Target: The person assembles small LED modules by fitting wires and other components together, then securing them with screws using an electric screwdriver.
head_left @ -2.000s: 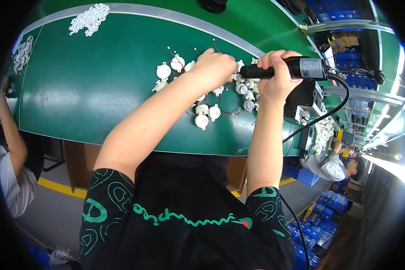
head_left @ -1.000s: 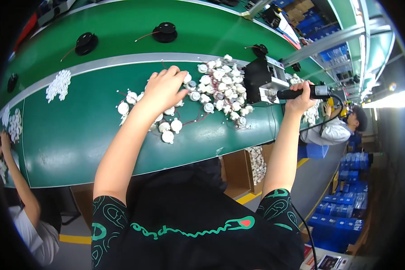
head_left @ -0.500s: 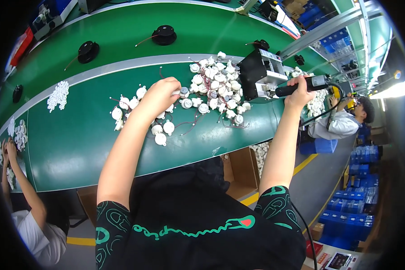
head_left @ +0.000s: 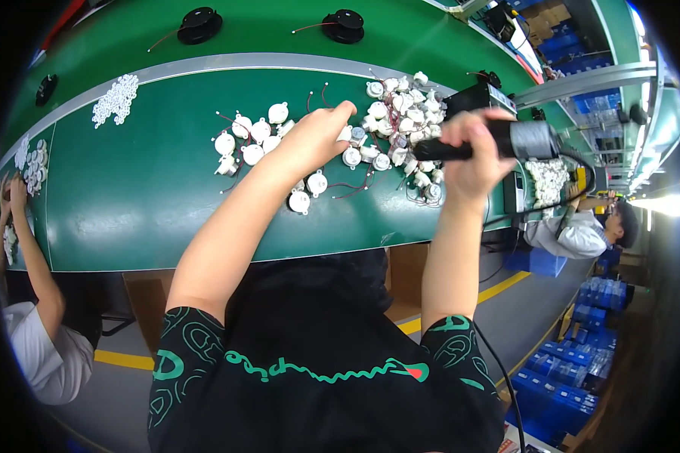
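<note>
Green conveyor belt [head_left: 143,189] carries white motors [head_left: 400,113]; factory aisle beyond.

Two black round parts [head_left: 200,23] beyond the green belt [head_left: 128,204], blue crates [head_left: 582,362] at right.

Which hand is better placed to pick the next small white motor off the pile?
Left. The left hand already rests among the white motors, fingers free; the right hand is closed round the black power tool.
</note>
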Demonstrator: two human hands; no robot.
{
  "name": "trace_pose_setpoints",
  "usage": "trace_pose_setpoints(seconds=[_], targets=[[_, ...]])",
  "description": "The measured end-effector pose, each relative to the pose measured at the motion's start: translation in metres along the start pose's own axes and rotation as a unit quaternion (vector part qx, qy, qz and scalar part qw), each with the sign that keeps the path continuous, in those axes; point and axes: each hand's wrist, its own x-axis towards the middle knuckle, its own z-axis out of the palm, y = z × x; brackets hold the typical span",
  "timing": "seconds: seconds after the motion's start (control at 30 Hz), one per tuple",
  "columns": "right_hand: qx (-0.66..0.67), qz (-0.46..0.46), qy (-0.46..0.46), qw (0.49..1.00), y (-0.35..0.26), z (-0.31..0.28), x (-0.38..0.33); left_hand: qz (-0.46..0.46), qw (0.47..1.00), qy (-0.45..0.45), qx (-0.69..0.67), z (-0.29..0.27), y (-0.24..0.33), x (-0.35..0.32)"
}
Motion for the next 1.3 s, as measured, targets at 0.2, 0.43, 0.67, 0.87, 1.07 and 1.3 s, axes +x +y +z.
trace_pose_setpoints(seconds=[0.2,0.43,0.67,0.87,1.07,1.3], targets=[[0.006,0.006,-0.036,0.999,0.052,0.071,0.01,-0.031,0.999,0.008,-0.037,-0.002,0.003,0.002],[-0.025,0.029,-0.029,0.999,0.071,0.074,0.012,-0.074,0.997,-0.013,-0.033,-0.011,0.013,0.003],[-0.013,0.026,-0.036,0.999,0.078,0.073,0.012,-0.06,0.998,0.002,-0.03,-0.008,0.008,0.004],[-0.022,0.022,-0.049,0.998,0.079,0.075,0.01,-0.053,0.998,0.011,-0.029,-0.003,0.002,0.007],[-0.049,0.022,-0.049,0.997,0.082,0.078,0.011,-0.041,0.998,0.016,-0.035,-0.005,0.002,0.011],[-0.101,0.021,-0.015,0.995,0.091,0.071,0.009,0.001,0.999,0.032,-0.044,0.0,-0.001,0.011]])
